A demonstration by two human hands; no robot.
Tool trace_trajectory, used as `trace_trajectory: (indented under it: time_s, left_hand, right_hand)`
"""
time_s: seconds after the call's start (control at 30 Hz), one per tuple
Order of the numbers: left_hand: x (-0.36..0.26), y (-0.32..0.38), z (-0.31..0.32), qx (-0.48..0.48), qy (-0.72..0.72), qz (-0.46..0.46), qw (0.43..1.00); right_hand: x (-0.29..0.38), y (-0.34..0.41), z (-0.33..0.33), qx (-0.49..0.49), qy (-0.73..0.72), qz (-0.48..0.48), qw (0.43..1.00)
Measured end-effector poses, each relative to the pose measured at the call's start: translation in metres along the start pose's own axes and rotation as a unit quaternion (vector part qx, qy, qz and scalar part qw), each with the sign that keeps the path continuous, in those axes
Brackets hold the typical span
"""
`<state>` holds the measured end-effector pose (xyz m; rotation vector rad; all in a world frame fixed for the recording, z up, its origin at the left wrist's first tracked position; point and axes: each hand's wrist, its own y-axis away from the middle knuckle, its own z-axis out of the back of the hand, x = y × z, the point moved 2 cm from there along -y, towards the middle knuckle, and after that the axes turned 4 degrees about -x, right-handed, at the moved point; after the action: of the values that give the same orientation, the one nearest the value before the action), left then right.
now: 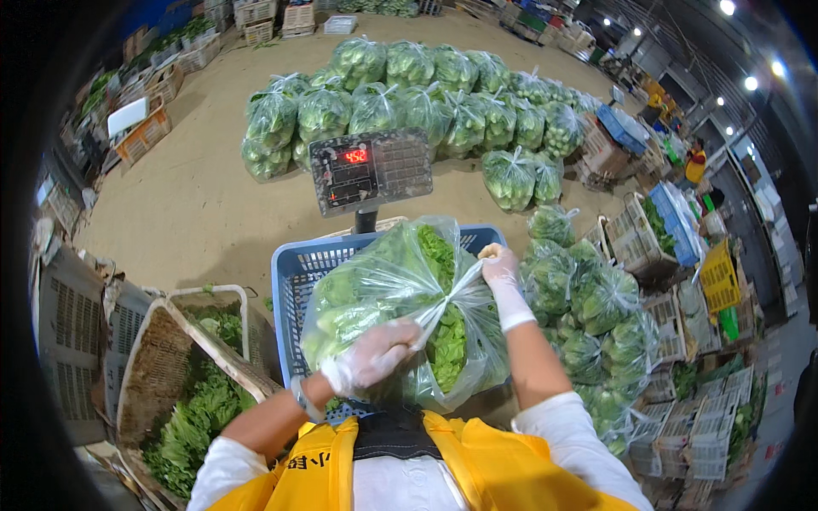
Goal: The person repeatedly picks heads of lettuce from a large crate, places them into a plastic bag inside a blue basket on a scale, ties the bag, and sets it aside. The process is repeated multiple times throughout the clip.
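A large clear plastic bag (364,274) full of green lettuce rests in a blue plastic basket (295,332) before me. Its gathered top is drawn into a knot at the middle. My left hand (377,354), in a thin translucent glove, grips one twisted end of the plastic, low on the left. The other end is pinched in the gloved fingers of my right hand (501,265), at the upper right. Leaves (447,348) show on both sides of the knot. Behind the basket stands a weighing scale's display (370,171) on a post, with lit red digits.
Many tied bags of greens (409,105) are stacked on the floor ahead, and more bags (594,319) are piled at my right. Close by on the left is a dirty crate (153,370) of loose lettuce. Stacked crates (690,415) line the right side. People work farther off.
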<state>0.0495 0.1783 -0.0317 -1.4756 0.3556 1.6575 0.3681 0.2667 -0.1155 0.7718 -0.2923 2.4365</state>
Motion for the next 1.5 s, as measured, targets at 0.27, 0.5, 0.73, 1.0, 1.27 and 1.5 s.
trace_trajectory:
  time_s: [0.27, 0.5, 0.73, 1.0, 1.27, 1.5]
  left_hand:
    - [0.007, 0.01, 0.008, -0.098, 0.17, 0.099, 0.976]
    - [-0.01, -0.036, -0.007, -0.086, -0.018, 0.005, 0.996]
    - [-0.017, -0.039, 0.0, -0.044, -0.064, 0.004, 0.997]
    - [-0.019, -0.027, -0.001, -0.082, 0.133, 0.1, 0.983]
    - [-0.026, 0.05, 0.019, -0.433, -0.105, 0.1, 0.89]
    - [-0.021, 0.245, -0.071, -0.409, -0.108, 0.4, 0.813]
  right_hand:
    - [0.003, 0.011, 0.009, 0.213, -0.226, 0.083, 0.947]
    - [0.044, 0.102, 0.094, 0.372, -0.255, 0.219, 0.865]
    - [0.083, 0.161, 0.069, -0.049, -0.156, 0.241, 0.957]
    - [0.083, 0.176, 0.05, 0.244, -0.276, 0.181, 0.912]
    - [0.103, 0.121, 0.069, 0.28, -0.554, 0.047, 0.783]
    - [0.14, 0.154, 0.148, 0.307, -0.596, 0.201, 0.714]
